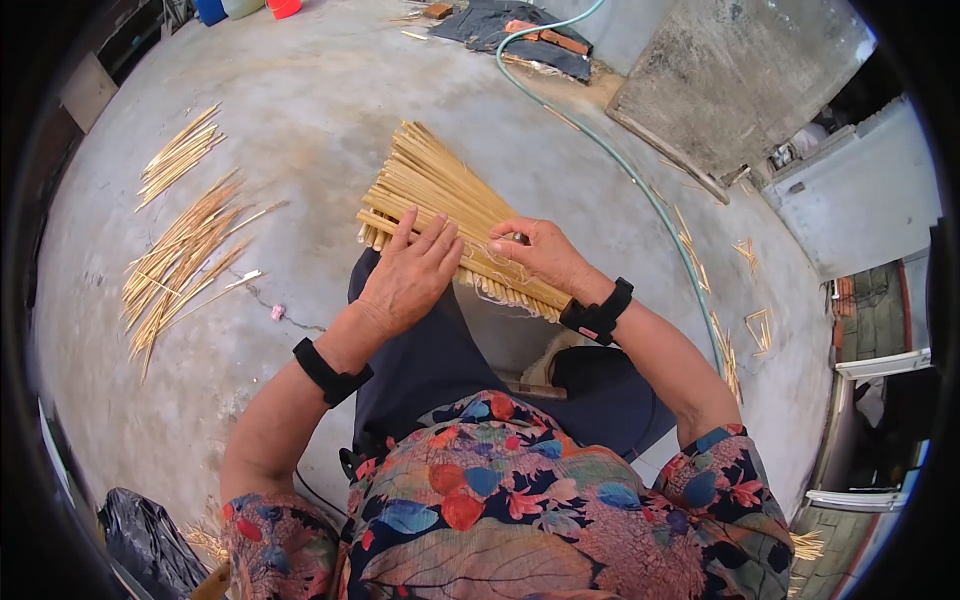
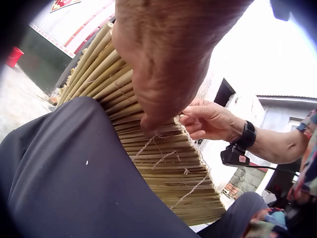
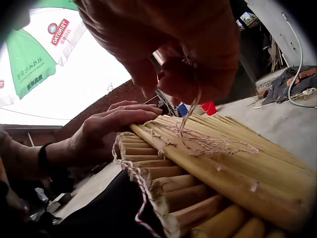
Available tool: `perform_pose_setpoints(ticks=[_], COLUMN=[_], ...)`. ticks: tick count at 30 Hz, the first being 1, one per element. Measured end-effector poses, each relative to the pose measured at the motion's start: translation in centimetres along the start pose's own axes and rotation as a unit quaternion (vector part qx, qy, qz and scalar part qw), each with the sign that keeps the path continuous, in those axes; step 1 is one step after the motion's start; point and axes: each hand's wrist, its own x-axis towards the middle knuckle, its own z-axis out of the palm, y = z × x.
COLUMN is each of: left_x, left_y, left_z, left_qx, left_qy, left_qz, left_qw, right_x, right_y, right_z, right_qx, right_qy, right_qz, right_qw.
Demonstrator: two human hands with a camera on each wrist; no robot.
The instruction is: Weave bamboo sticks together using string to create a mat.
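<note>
A mat of straw-coloured stalks (image 1: 440, 180), stitched together with pale twisted string (image 3: 185, 121), lies across the person's lap. Spread over its near left part is the left hand (image 1: 412, 265), fingers fairly straight and pressing on the stalks. To its right, the right hand (image 1: 545, 255) pinches the string between thumb and fingers, just above the mat. In the right wrist view the string runs from those fingers down to the stalks. Along the cut ends, a red-and-white cord (image 3: 143, 191) hangs loose. The left wrist view shows rows of stitching (image 2: 163, 158) on the mat's underside.
Loose stalks lie in piles (image 1: 185, 260) on the concrete floor to the left. A green hose (image 1: 640, 180) curves along the right side, near a leaning grey board (image 1: 740, 80). A black plastic bag (image 1: 145, 540) sits at the lower left. Bricks (image 1: 550, 38) lie at the back.
</note>
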Motion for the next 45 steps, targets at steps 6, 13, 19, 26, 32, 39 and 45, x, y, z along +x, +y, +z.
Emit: perform_pose_setpoints(ticks=[6,13,19,26,32,39,45], left_x=[-3.9,-2.5,-1.1,-3.3,-3.0,-5.2,-6.7], left_y=[4.2,6.8,5.7,4.0,5.5,1.4,-2.3], left_z=[-1.6,2.8,4.1,2.1,1.7,-2.3,-4.1], left_qx=[-0.439,-0.723,-0.775,-0.722,-0.567,-0.473,-0.361], left_qy=[-0.092,-0.041,-0.058,-0.159,-0.199,-0.330,-0.236], left_qz=[-0.266,-0.422,-0.478,-0.360,-0.241,-0.269,-0.400], left_qw=[0.853,0.545,0.408,0.569,0.762,0.771,0.809], right_x=[1.0,0.9,1.0,1.1,1.0,0.8,0.8], right_y=[2.0,2.2,2.4,2.6,2.1,2.2,1.5], right_z=[2.0,1.7,1.5,1.5,1.5,1.3,0.8], right_qx=[0.093,0.108,0.114,0.131,0.129,0.167,0.195], right_qy=[-0.037,-0.060,-0.055,-0.073,-0.072,-0.082,-0.096], right_qz=[0.063,0.070,0.081,0.103,0.091,0.113,0.143], right_qw=[0.993,0.990,0.989,0.983,0.985,0.976,0.966])
